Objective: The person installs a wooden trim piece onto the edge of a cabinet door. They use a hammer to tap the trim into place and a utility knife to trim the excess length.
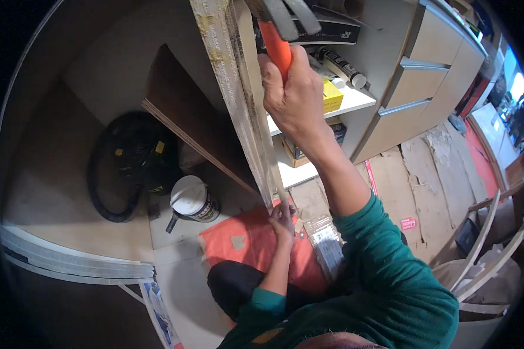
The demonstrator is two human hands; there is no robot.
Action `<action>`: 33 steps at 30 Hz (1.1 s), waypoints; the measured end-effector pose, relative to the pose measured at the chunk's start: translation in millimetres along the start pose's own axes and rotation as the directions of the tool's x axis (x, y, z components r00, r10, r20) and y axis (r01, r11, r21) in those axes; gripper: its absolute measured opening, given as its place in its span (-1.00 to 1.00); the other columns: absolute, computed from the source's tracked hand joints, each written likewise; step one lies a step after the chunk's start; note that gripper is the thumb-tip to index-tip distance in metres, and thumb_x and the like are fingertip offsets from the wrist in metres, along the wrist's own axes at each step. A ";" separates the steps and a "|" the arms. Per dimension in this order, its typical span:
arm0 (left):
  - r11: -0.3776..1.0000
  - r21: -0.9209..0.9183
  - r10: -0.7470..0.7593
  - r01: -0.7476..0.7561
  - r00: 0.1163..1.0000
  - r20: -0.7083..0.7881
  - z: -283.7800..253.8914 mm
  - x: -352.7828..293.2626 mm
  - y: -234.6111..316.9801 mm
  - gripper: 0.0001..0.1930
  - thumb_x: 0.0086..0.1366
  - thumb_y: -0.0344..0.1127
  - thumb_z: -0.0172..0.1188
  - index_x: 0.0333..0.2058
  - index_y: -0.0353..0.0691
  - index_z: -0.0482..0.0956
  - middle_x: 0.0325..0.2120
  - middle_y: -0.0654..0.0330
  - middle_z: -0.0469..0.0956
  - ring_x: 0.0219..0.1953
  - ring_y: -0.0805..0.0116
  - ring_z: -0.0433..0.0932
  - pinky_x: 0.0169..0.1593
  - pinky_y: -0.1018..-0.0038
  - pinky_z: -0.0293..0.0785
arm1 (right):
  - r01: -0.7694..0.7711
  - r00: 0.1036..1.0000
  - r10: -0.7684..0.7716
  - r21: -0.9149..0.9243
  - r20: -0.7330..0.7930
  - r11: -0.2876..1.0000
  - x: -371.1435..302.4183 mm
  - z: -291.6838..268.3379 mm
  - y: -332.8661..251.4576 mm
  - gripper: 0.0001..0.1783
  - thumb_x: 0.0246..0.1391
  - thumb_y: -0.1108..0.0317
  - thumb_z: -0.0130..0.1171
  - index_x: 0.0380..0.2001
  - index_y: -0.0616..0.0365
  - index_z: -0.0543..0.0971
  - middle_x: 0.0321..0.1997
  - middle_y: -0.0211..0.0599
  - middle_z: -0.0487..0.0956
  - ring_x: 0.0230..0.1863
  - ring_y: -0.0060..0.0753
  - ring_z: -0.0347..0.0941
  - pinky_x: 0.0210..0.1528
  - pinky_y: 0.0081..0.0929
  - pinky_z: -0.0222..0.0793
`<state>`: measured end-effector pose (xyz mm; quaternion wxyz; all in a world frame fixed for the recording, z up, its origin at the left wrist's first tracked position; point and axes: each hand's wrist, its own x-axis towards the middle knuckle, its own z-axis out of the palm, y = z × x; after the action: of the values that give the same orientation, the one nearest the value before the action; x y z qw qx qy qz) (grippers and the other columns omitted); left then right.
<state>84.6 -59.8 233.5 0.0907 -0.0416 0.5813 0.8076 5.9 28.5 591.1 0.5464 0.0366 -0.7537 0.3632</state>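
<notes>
I am kneeling on the floor over an orange sheet [247, 241], and my left hand [283, 216] is reaching down low, fingers closing on the foot of the tall narrow strip [261, 136] that is standing against the edge of the cabinet panel [227, 87]. The strip is running from the floor just by that hand up past my other hand to the top of the view, lying flat along the panel's pale, smeared edge.

Higher up, my right hand [295, 96] is wrapping tight round the orange handle of a tool [276, 46], whose grey head is sitting at the strip near the top; whether it is a hammer or a clamp I cannot tell.

As I judge it, the strip is already set in place along the edge and I am still holding and working it; nothing shows it fixed for good.

Beyond, a white tub [191, 198] and a black hose [113, 174] are lying inside the cabinet, and boxes and tubes are sitting on the white shelf [355, 100].
</notes>
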 end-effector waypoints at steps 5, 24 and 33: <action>0.998 -0.054 0.008 -0.008 1.000 -0.009 1.6 -0.4 -1.8 -0.75 0.42 -0.23 0.14 -0.35 -0.32 0.56 -0.48 0.27 0.56 -0.41 0.51 0.54 -0.28 0.50 0.54 | -0.006 1.000 0.006 0.016 0.020 1.000 -27.8 1.9 18.4 -0.73 0.12 0.37 0.14 -0.20 0.21 0.30 -0.49 0.17 0.48 -0.41 0.37 0.45 -0.36 0.08 0.33; 1.000 -0.016 0.002 -0.002 1.000 -0.016 -9.0 7.2 -11.4 -0.74 0.40 -0.22 0.17 -0.28 -0.36 0.58 -0.44 0.24 0.57 -0.39 0.48 0.56 -0.28 0.52 0.53 | 0.102 0.995 -0.101 -0.030 0.024 0.994 -124.7 8.7 77.3 -0.67 0.01 0.42 0.19 -0.14 0.22 0.41 -0.49 0.06 0.51 -0.45 0.18 0.51 -0.42 -0.05 0.42; 0.942 0.333 0.028 -0.028 1.000 0.004 -5.5 -1.4 16.6 -0.72 0.42 -0.19 0.14 -0.25 -0.34 0.60 -0.42 0.24 0.61 -0.35 0.50 0.56 -0.24 0.51 0.48 | -0.110 0.989 0.110 -0.008 0.103 0.994 -175.4 8.4 97.6 -0.65 -0.04 0.35 0.24 -0.16 0.17 0.46 -0.40 -0.02 0.53 -0.38 0.12 0.52 -0.35 -0.10 0.42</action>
<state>82.5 -70.3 247.5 0.0846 -0.0177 0.7100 0.6989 25.2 35.2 391.3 0.4861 0.0128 -0.7823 0.3894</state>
